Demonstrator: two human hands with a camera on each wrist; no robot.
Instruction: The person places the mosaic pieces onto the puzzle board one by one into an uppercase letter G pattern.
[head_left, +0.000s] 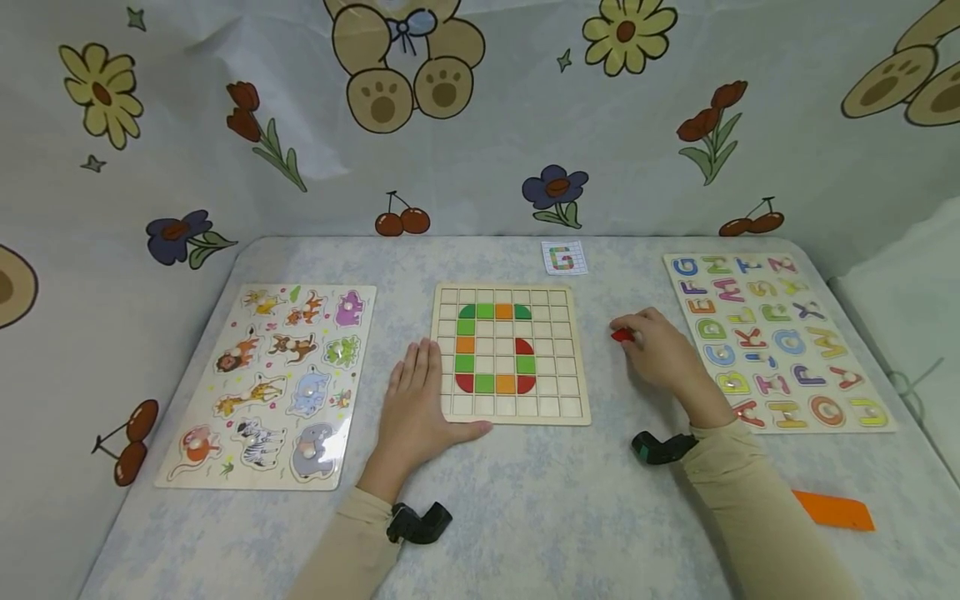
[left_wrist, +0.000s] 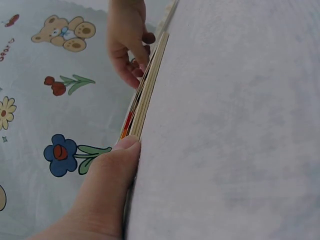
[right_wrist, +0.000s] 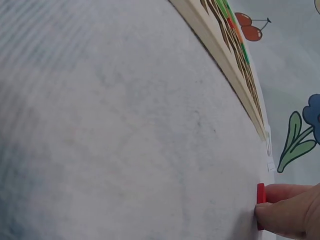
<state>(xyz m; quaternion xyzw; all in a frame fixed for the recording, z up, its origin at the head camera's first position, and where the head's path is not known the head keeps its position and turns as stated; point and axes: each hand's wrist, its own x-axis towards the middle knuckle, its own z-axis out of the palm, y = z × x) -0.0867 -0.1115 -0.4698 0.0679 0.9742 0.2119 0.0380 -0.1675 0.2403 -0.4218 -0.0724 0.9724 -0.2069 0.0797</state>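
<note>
A wooden grid board (head_left: 555,408) lies mid-table, with green, orange and red tiles set in some of its squares in a G-like outline. My left hand (head_left: 416,408) lies flat with straight fingers along the board's left side, its thumb at the front edge; the left wrist view shows that thumb (left_wrist: 107,175) against the edge. To the right of the board, my right hand (head_left: 663,354) pinches a red tile (head_left: 622,335) between thumb and fingertips. Seen from the right wrist, the red tile (right_wrist: 260,206) stands on edge, close to the table.
A small card with a coloured G (head_left: 564,258) lies behind the board. An animal puzzle (head_left: 292,333) is at left, a letter puzzle (head_left: 780,358) at right, partly under the right forearm. An orange flat piece (head_left: 836,511) lies near the right sleeve.
</note>
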